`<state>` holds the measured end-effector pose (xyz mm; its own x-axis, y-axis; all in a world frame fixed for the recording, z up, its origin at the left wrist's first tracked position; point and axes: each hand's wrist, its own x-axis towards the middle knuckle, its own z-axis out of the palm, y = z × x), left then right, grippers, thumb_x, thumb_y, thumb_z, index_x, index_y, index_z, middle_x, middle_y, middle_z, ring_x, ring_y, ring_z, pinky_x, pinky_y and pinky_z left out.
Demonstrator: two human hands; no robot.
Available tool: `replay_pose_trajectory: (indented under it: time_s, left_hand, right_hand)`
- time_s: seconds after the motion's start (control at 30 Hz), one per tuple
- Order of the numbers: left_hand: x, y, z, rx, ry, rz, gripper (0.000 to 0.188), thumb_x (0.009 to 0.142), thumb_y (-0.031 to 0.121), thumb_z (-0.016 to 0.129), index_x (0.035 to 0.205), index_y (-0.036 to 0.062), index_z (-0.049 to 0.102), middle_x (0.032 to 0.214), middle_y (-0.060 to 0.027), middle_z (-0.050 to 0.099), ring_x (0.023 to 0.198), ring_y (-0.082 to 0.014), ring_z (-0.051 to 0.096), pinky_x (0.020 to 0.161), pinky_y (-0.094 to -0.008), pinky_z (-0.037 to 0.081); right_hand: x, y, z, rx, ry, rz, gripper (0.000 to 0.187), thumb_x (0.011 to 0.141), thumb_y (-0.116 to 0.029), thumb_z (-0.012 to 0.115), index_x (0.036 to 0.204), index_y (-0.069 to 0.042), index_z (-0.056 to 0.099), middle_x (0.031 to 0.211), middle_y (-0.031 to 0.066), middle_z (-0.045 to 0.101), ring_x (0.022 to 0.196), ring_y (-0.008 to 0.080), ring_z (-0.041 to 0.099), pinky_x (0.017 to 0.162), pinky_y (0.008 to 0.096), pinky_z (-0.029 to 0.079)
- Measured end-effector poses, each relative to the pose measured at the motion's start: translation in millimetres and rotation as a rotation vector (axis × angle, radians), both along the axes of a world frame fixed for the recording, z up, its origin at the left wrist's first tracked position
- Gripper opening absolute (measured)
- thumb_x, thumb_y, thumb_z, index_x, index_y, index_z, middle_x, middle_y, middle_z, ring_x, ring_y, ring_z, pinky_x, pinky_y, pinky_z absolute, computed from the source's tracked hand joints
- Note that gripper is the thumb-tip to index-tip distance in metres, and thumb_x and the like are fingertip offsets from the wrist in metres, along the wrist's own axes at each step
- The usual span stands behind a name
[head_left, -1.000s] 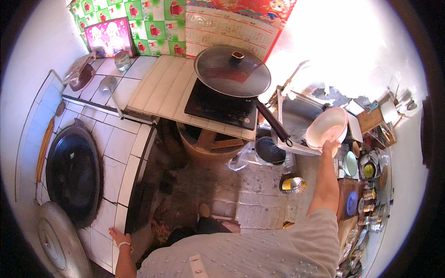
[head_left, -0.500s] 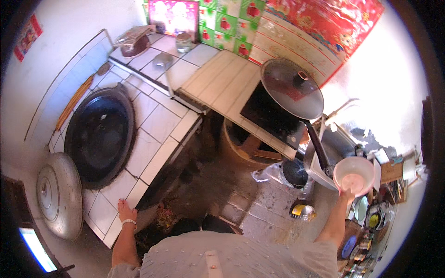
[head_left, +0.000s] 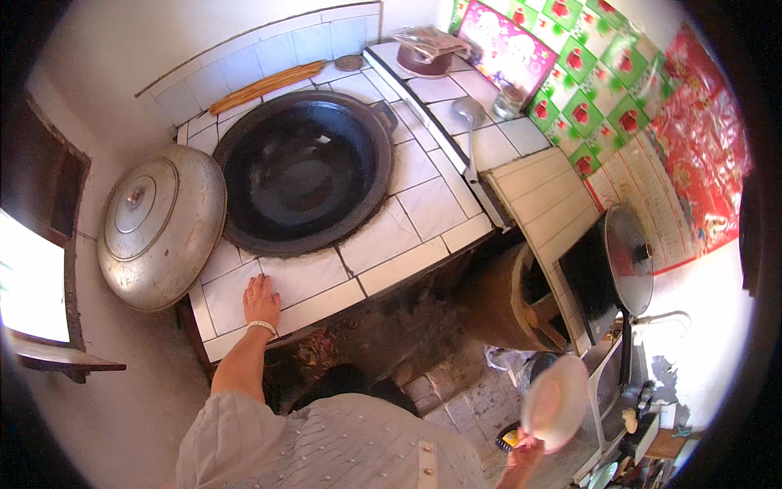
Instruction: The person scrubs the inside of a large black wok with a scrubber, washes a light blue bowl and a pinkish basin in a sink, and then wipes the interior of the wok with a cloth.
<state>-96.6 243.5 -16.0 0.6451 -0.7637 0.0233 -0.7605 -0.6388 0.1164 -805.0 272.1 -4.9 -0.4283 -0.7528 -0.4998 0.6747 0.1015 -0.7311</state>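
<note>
My right hand [head_left: 524, 453] grips the near rim of a pale pink plastic basin [head_left: 555, 401], which is tilted and held over the floor at the lower right. On the white tiled stove top [head_left: 314, 281], my left hand [head_left: 261, 300] lies flat with its fingers stretched out; a pale bracelet circles that wrist. Just beyond it, a large dark wok [head_left: 297, 175] is set into the tiles, with a little shine at its bottom. To the left of the wok leans a big domed metal lid [head_left: 155, 232].
A ladle [head_left: 469, 130], a glass jar [head_left: 508, 101] and a covered brown pot [head_left: 424, 61] stand on the raised ledge. A lidded frying pan [head_left: 627, 261] rests on a black cooktop [head_left: 582, 289] at right. Below are a large brown vat [head_left: 505, 297] and a bottle [head_left: 510, 438].
My view has swung left toward the wok. The pink basin, still in my right hand, has tipped from nearly level to steeply tilted. My left hand stays on the tiles.
</note>
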Motion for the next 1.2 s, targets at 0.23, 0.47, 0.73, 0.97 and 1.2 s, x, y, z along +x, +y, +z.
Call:
replay_pose_trajectory:
  time_s: [0.23,0.47,0.73,0.97,1.2]
  left_hand:
    - [-4,-11,-10,-0.068,-0.031,-0.207,0.053,0.078,0.028,0.054,0.125,0.0059,0.041,0.134,-0.0116,0.033,0.129,-0.0301,0.023,0.106,-0.0471,0.017]
    - [6,-6,0,-0.1,0.113,-0.185,0.054,0.077,0.029,0.056,0.124,0.0056,0.042,0.132,-0.0129,0.035,0.13,-0.0305,0.022,0.107,-0.048,0.014]
    - [12,-6,3,-0.083,0.149,-0.18,0.051,0.078,0.032,0.055,0.122,0.0069,0.046,0.133,-0.0099,0.036,0.13,-0.028,0.023,0.106,-0.0486,0.016]
    - [16,-3,-1,-0.179,0.16,-0.177,0.048,0.071,0.028,0.06,0.114,0.0075,0.051,0.128,-0.0121,0.039,0.126,-0.0305,0.029,0.103,-0.0521,0.021]
    - [19,-5,1,-0.172,0.187,-0.185,0.051,0.069,0.028,0.061,0.114,0.0071,0.051,0.128,-0.0117,0.041,0.126,-0.0306,0.03,0.103,-0.0524,0.021]
  right_hand:
    - [241,-99,88,-0.057,-0.025,0.447,0.053,0.07,-0.007,0.05,0.121,0.0,0.041,0.12,0.013,0.051,0.107,0.0285,0.052,0.091,0.039,0.044]
    - [451,-249,111,-0.124,0.042,1.062,0.052,0.072,-0.01,0.051,0.122,-0.001,0.041,0.118,0.0124,0.05,0.103,0.0272,0.053,0.082,0.0443,0.046]
    - [639,-387,47,-0.178,0.945,1.196,0.051,0.074,0.0,0.045,0.123,-0.001,0.029,0.114,0.02,0.046,0.087,0.0308,0.059,0.053,0.0369,0.056]
    - [705,-437,8,-0.179,1.823,1.011,0.077,0.074,-0.009,0.059,0.136,-0.001,0.012,0.111,0.0291,0.045,0.097,0.0425,0.052,0.085,0.0434,0.044]
    - [734,-437,-11,-0.134,1.793,0.946,0.08,0.075,-0.009,0.06,0.137,-0.002,0.01,0.113,0.0292,0.044,0.097,0.0419,0.053,0.085,0.0438,0.044]
